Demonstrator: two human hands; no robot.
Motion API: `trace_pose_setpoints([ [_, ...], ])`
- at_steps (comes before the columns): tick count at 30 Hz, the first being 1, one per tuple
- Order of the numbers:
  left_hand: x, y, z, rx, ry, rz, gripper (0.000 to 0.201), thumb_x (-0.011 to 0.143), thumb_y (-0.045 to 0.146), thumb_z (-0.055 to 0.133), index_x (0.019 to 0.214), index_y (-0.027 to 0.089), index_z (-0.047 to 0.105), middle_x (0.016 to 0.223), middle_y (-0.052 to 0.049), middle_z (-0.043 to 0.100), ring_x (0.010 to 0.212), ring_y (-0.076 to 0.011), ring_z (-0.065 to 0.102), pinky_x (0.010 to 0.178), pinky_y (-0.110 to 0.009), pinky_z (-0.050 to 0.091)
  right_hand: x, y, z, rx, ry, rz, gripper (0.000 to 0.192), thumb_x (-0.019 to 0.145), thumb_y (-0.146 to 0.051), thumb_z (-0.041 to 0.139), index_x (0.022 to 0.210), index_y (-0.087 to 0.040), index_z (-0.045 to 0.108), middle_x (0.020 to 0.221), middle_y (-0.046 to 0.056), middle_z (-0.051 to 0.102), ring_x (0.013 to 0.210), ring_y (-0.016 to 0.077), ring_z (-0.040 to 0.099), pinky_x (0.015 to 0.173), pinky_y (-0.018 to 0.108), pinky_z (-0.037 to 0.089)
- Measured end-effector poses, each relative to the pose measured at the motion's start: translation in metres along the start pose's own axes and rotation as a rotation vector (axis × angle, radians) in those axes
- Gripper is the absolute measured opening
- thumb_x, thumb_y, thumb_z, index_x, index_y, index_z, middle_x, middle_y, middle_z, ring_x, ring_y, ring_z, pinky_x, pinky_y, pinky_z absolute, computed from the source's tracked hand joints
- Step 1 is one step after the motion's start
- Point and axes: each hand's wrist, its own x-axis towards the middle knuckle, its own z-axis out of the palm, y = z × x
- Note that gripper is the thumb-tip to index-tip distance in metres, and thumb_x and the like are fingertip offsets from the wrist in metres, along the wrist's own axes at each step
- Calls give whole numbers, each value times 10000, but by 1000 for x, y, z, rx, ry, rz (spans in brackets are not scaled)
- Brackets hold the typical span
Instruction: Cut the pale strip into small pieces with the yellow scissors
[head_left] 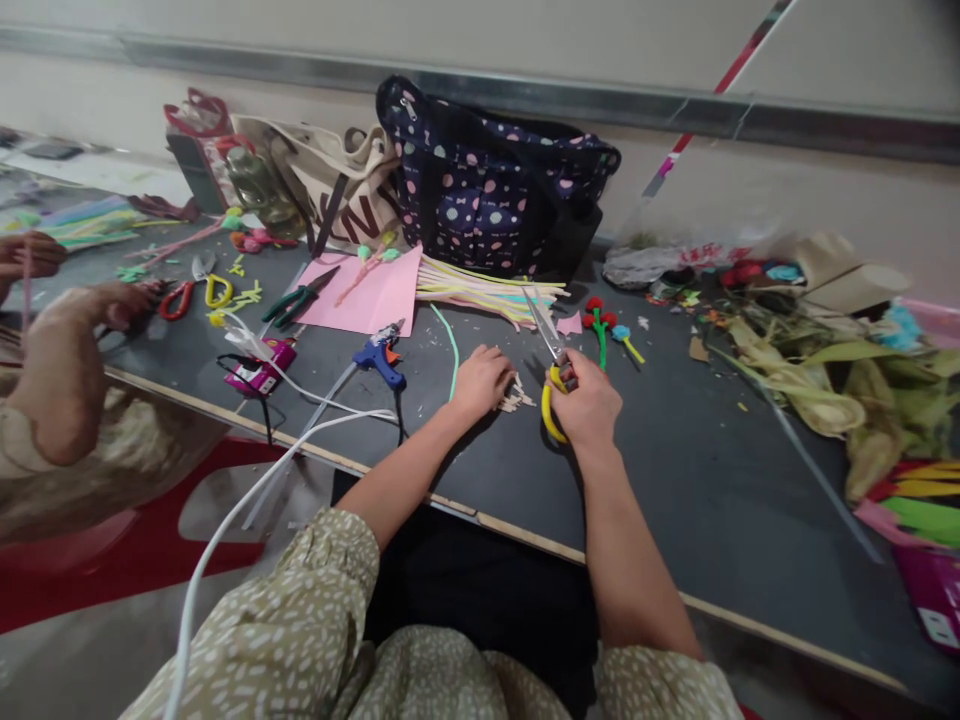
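My right hand grips yellow-handled scissors; their metal blades point away from me and look parted. Low over the tabletop, my left hand has its fingers curled together at a small heap of pale cut pieces. What lies under those fingers is hidden. A bent green pipe cleaner lies just left of that hand. Beyond both hands is a bundle of pale yellow and pink pipe cleaners. A red-and-green pipe-cleaner flower and a smaller blue-and-yellow one lie past the scissors.
A blue glue gun with trailing white cable lies left. Green-handled pliers rest by pink paper. A dotted navy bag stands behind. Dried husks lie right. Another person's hand works far left.
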Motion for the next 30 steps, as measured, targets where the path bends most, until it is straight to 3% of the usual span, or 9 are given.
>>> trace_pose_setpoints([
  [3,1,0,-3,-210,79,-126,128,867,252,570,821,204,680,868,-44,678,888,-195,571,797,-319,430,0,0,0,2,6,-1,317,777,-348,558,1076,-268,629,823,-6,646,808,161,601,667,269,395],
  [6,3,-2,0,-481,87,-247,96,832,222,595,771,202,667,781,-16,680,768,-156,595,712,-280,432,0,0,0,-4,0,2,305,780,-346,555,1065,-268,633,819,-7,650,796,163,601,664,270,394],
  [9,5,-4,5,-782,116,-326,101,811,256,616,751,181,648,706,-8,659,648,-125,575,632,-251,422,0,-2,0,-1,-11,3,305,775,-341,560,1060,-267,638,822,-4,653,804,164,602,668,272,397],
  [12,6,-6,6,-920,196,-369,77,795,243,631,825,174,647,728,-6,654,647,-115,577,639,-241,432,0,-2,0,9,-13,14,320,772,-341,559,1071,-261,638,839,2,659,809,163,599,680,276,405],
  [16,3,-6,1,-668,194,-257,201,833,155,567,1001,202,666,878,-30,669,803,-142,605,762,-273,460,1,-1,-2,33,-8,35,318,777,-340,552,1073,-263,636,845,2,662,808,162,603,696,281,418],
  [19,0,-3,-4,-382,126,-104,241,872,112,481,954,202,689,934,-63,661,923,-183,590,839,-313,455,1,-1,-3,25,-8,36,311,774,-342,557,1064,-267,637,834,1,661,804,166,604,683,279,413],
  [22,-1,-1,-6,-227,78,-45,258,876,99,451,902,198,688,953,-74,647,942,-200,570,831,-321,453,1,-2,-2,15,-7,17,302,775,-326,561,1062,-268,633,835,-3,660,815,162,605,684,273,406],
  [27,-2,-1,-5,-218,-45,73,253,863,95,461,885,211,684,937,-50,685,921,-191,565,843,-324,441,1,-1,-1,2,-13,1,290,781,-327,561,1058,-267,626,834,-1,663,835,170,608,681,273,405],
  [30,-2,-2,-6,-286,-72,46,262,843,78,470,870,220,689,859,-33,697,868,-181,576,831,-325,446,1,-1,-1,-11,-12,8,300,781,-330,568,1070,-270,626,844,2,669,844,176,614,679,275,407],
])
